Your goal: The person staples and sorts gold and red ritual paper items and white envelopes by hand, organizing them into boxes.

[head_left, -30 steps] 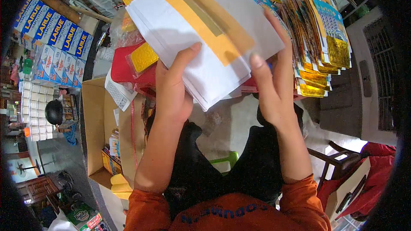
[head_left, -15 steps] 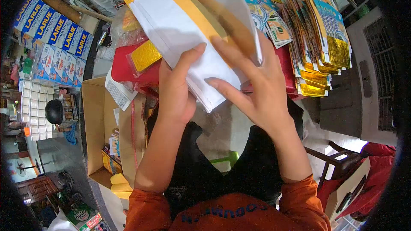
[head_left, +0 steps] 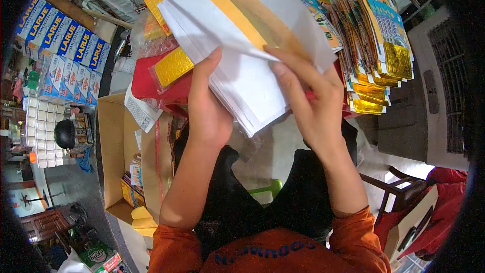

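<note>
A stack of white paper sheets is in front of me, tilted above the red table. My left hand holds its left side, thumb on top and the other fingers hidden underneath. With thumb and forefinger, my right hand pinches the near edge of the top sheet, which is lifted off the sheets below. That sheet has a yellow-orange strip on it, and a curled, see-through flap stands up beyond. Left of the stack lies a gold foil packet in clear plastic.
On the red table, thick bundles of printed paper with gold foil stand at the right. More printed paper lies behind my right hand. An open cardboard box is at lower left; beer cartons are stacked farther left.
My right hand has gone from spread fingers over the stack to pinching the top sheet's edge and lifting it. The stack has shifted slightly toward me.
</note>
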Demonstrator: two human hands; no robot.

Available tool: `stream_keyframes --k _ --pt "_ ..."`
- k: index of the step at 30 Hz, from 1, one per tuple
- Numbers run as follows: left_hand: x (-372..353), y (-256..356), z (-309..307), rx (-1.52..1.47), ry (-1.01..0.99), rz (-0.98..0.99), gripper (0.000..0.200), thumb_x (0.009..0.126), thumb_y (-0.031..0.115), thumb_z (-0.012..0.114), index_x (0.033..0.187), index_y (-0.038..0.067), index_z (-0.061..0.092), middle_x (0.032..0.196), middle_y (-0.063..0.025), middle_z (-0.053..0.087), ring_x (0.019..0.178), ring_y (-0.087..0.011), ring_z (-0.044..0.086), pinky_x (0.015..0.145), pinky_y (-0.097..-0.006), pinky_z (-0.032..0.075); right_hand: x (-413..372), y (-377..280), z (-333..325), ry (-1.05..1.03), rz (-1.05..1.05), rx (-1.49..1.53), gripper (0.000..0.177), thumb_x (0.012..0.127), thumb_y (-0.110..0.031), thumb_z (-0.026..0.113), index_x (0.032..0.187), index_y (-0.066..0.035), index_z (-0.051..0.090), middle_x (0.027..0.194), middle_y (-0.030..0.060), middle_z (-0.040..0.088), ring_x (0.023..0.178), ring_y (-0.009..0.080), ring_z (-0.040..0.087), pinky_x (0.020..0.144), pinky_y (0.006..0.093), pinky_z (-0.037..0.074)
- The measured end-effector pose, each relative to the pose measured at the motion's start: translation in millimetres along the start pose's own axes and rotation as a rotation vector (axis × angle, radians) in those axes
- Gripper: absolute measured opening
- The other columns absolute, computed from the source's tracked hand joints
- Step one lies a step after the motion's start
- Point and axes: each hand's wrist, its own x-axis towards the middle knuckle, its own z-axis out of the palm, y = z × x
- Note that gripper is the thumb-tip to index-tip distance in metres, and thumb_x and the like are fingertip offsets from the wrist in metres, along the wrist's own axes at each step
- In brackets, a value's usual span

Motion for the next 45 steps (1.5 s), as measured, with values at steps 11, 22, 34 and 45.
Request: stream_keyframes --k 11,22,34,45 --pt "-1 1 1 0.007 0.02 -0.017 0.055 0.091 0.032 0.066 0.136 0.005 0.049 0.125 -0.0076 0.059 0.118 -0.0219 0.057 0.103 -0.0377 0.044 8 4 -15 0.054 0.101 0.173 0.053 0.084 -0.035 0.077 0.127 -0.006 0.064 0.119 0.0182 0.064 0.11 0.0324 0.059 0.094 0.0391 0.047" --pt "3 -2 -6 -0.007 0.006 -0.022 0.053 0.088 0.027 0.069 0.131 0.003 0.051 0.121 -0.0072 0.06 0.113 -0.0208 0.059 0.1 -0.0369 0.045 1 5 -11 0.057 0.144 -0.021 0.036 0.078 -0.019 0.08 0.11 -0.006 0.07 0.102 0.0168 0.063 0.097 0.0322 0.061 0.084 0.037 0.049" --pt "3 -2 -6 -0.034 0.019 -0.063 0.052 0.088 0.029 0.068 0.131 0.005 0.051 0.12 -0.0069 0.061 0.113 -0.0208 0.059 0.1 -0.0364 0.045 7 5 -3 0.238 0.109 0.19 0.044 0.093 -0.02 0.068 0.129 0.003 0.057 0.128 0.0196 0.057 0.117 0.0285 0.056 0.099 0.0378 0.044" --pt "5 -3 -9 -0.06 0.039 -0.103 0.05 0.089 0.03 0.066 0.131 0.006 0.052 0.119 -0.007 0.061 0.112 -0.0217 0.059 0.099 -0.0377 0.045 4 -9 -7 -0.158 -0.149 -0.066 0.063 0.078 -0.031 0.08 0.134 -0.01 0.062 0.138 0.0217 0.052 0.129 0.0405 0.045 0.11 0.0466 0.035"
